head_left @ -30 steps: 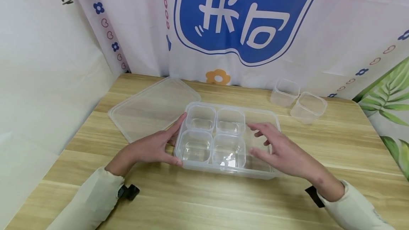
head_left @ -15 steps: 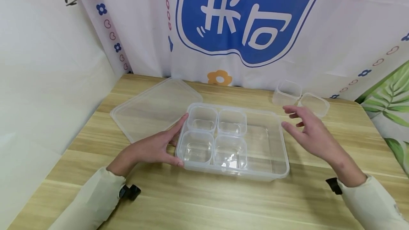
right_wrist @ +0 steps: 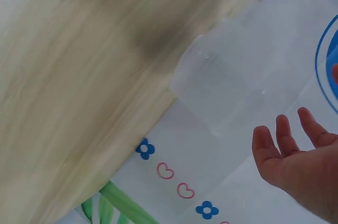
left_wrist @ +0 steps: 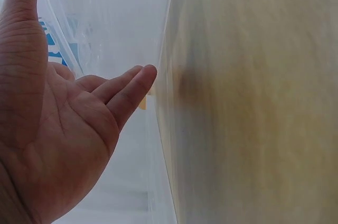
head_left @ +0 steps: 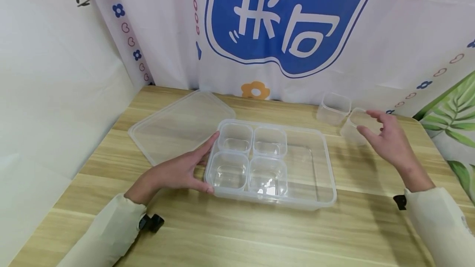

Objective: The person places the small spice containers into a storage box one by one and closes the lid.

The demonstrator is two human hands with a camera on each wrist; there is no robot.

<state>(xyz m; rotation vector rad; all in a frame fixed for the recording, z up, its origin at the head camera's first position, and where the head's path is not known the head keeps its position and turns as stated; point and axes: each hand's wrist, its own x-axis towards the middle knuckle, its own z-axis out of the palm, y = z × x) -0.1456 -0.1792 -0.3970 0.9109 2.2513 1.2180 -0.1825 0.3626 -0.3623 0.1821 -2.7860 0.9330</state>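
A clear rectangular plastic box [head_left: 328, 168] lies in mid-table in the head view, with several small square cups filling its left part; one is the front-left cup [head_left: 229, 170]. At the box's left end rests my left hand [head_left: 176, 172], thumb near the front corner and forefinger along the side. The left wrist view shows the left hand's fingers [left_wrist: 129, 94] fairly straight. My right hand [head_left: 391, 143] hovers over a loose cup [head_left: 350, 133] at the back right, fingers spread and partly covering it. The right wrist view shows that hand's fingertips [right_wrist: 285, 126] apart from the cup [right_wrist: 216, 86].
Another loose cup [head_left: 330, 112] stands just left of the one under my right hand. A flat clear lid [head_left: 178, 122] lies on the wooden table [head_left: 259, 234] behind my left hand. A printed curtain [head_left: 167, 32] hangs along the back edge.
My right hand has moved from above the right part of the box, rightward and back, to the loose cup. My left hand stays at the box's left end.
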